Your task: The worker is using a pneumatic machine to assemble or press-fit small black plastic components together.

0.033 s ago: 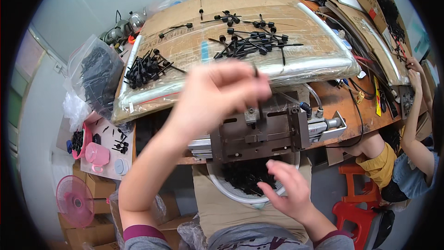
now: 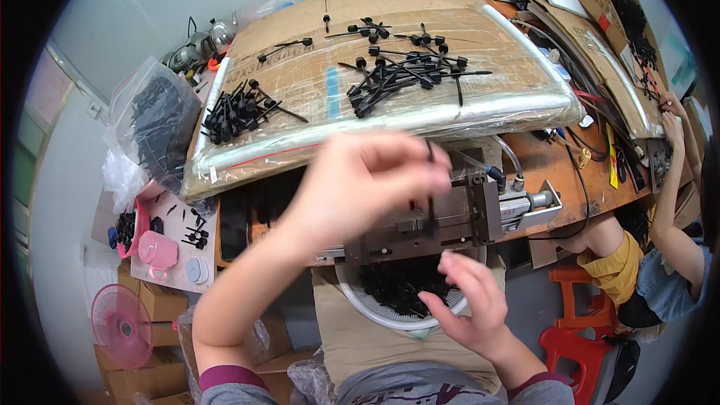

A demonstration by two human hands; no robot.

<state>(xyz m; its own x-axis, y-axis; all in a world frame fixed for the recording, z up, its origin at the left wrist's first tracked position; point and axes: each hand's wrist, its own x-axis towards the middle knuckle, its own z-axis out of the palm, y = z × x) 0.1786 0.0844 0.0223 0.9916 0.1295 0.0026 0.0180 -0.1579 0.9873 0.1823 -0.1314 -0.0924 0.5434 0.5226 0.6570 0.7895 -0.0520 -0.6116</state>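
Note:
Over the dark metal fixture (image 2: 382, 245), my left hand (image 2: 367, 187) pinches a thin black rod (image 2: 431, 214) that points down. The hand covers part of the fixture, and whether the rod touches it I cannot tell. My right hand (image 2: 474, 307) hovers at the right side of a white basket (image 2: 367, 313), its thumb and fingers apart with nothing between them. Small black parts (image 2: 401, 285) fill the basket, which rests on my lap under the fixture's near edge. Behind the fixture, black rods with knobbed heads (image 2: 409, 71) lie in loose piles on a plastic-wrapped cardboard panel (image 2: 300, 67).
An air cylinder (image 2: 529, 206) and hoses (image 2: 514, 157) flank the fixture on the right. At left are a bag of black parts (image 2: 154, 116), a pink mug (image 2: 157, 250) and a pink fan (image 2: 124, 326). Another person's arm (image 2: 671, 172) works at far right, near red stools (image 2: 574, 352).
My left hand has come down and slightly to the right with the black rod, closer to the fixture. My right hand has barely shifted.

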